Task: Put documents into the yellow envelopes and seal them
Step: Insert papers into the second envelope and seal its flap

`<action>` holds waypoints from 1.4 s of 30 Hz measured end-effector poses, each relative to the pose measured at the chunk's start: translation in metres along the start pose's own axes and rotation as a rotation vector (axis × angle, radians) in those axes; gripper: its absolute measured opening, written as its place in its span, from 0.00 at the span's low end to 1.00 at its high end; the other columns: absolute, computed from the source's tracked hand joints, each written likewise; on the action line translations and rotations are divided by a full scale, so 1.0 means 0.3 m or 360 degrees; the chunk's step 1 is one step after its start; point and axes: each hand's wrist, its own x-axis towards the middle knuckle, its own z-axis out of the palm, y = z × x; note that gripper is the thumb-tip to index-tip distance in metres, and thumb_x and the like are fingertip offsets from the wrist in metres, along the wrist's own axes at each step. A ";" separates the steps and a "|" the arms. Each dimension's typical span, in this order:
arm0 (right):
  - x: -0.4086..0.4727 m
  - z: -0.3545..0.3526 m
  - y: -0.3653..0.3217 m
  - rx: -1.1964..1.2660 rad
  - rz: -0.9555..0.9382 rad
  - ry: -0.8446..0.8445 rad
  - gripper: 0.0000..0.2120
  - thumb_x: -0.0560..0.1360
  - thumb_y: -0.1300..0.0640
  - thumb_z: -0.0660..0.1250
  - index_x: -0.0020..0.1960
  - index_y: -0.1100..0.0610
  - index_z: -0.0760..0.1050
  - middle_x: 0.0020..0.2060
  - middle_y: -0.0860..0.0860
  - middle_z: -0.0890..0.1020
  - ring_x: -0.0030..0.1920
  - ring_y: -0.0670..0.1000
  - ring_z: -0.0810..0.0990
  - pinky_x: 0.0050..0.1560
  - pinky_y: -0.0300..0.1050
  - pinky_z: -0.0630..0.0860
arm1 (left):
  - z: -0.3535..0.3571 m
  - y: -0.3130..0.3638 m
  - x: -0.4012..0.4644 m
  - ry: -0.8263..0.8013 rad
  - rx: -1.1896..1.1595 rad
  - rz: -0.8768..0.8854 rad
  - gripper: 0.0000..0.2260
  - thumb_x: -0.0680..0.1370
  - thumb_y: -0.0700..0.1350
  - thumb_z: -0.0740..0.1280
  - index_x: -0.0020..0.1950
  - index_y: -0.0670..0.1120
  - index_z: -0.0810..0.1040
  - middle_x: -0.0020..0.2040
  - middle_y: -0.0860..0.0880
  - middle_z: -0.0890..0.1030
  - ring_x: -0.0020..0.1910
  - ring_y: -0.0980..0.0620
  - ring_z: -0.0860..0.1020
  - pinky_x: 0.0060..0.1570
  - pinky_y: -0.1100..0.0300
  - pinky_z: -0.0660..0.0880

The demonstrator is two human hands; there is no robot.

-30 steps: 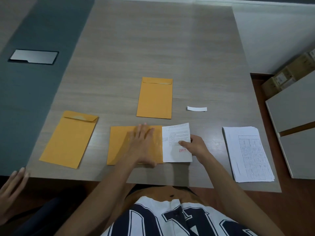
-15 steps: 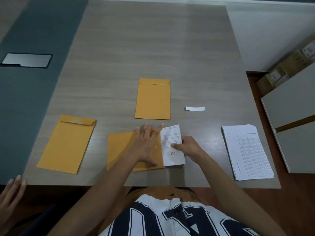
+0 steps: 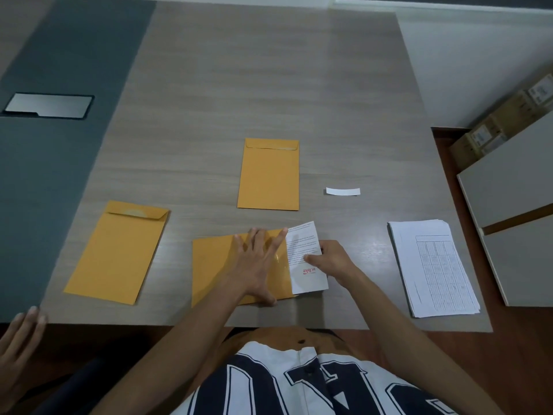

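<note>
Left hand (image 3: 258, 266) lies flat, fingers spread, pressing the near envelope (image 3: 215, 269) and covering its mouth. Right hand (image 3: 332, 260) pinches the folded document (image 3: 305, 250), which is part inside; how deep, hidden. Two more envelopes (image 3: 268, 175) lie beyond and left of the hands; the print is unreadable.

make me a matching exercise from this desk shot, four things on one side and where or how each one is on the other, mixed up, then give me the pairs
Things
1. folded document
2. white strip
3. paper stack
4. left envelope

States
A. lies alone right of the far envelope
B. sits at the table's right edge, table printed on top
C. flap folded down, nobody touching it
D. pinched by the right hand, partly inside the envelope the left hand presses flat

Pairs: 1-D, 2-A, 3-B, 4-C
</note>
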 end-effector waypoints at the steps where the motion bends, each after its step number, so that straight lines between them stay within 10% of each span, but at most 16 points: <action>1: -0.002 0.003 -0.003 0.0008 -0.0008 -0.0017 0.12 0.74 0.59 0.70 0.58 0.56 0.81 0.52 0.53 0.85 0.49 0.52 0.84 0.51 0.54 0.82 | -0.008 0.005 -0.001 0.0009 -0.0013 0.0019 0.69 0.56 0.67 0.78 0.73 0.58 0.25 0.78 0.41 0.46 0.77 0.36 0.43 0.70 0.30 0.47; 35: -0.057 -0.016 -0.105 0.0081 0.0071 -0.0205 0.03 0.76 0.64 0.68 0.46 0.62 0.81 0.40 0.60 0.83 0.37 0.57 0.84 0.39 0.47 0.84 | -0.039 0.083 -0.006 0.0153 -0.0110 0.0151 0.67 0.56 0.67 0.78 0.75 0.59 0.28 0.78 0.41 0.47 0.77 0.37 0.43 0.70 0.29 0.48; 42: -0.008 0.005 0.007 -0.0457 -0.0306 0.0319 0.04 0.74 0.59 0.71 0.43 0.59 0.84 0.35 0.53 0.84 0.36 0.50 0.83 0.45 0.48 0.82 | 0.025 0.066 0.030 -0.0090 0.0050 0.0015 0.60 0.60 0.69 0.75 0.79 0.53 0.41 0.79 0.44 0.37 0.77 0.39 0.36 0.71 0.31 0.46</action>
